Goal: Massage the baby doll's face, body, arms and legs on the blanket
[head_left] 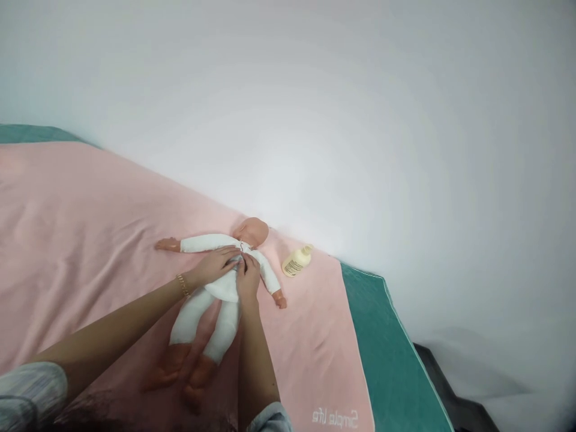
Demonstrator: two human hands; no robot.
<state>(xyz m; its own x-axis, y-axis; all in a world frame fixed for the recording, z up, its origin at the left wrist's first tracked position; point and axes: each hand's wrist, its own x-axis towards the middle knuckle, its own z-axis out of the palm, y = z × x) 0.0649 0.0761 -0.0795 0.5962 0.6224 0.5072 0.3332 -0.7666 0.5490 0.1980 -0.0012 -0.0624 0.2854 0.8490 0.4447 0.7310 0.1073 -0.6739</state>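
Note:
A baby doll (pixel 222 287) lies stretched out on a pink blanket, its white cloth body and orange-brown head, hands and feet showing. Across the chest rests my left hand (pixel 216 264), open, fingers extended, a gold bracelet at its wrist. Beside it, my right hand (pixel 249 279) lies on the other side of the chest, its fingers slightly bent and the thumb pointing up the body. Both hands touch the doll and their thumbs come close together. A short dark cord shows at the doll's neck. Nothing else is visible in either hand.
A pale yellow bottle (pixel 297 261) leans to the right of the doll's arm. The pink blanket (pixel 310 336), with "Simple life" lettering, covers a green sheet (pixel 387 336). A white wall (pixel 288 120) rises along the far edge. Something dark sits beyond the sheet at right.

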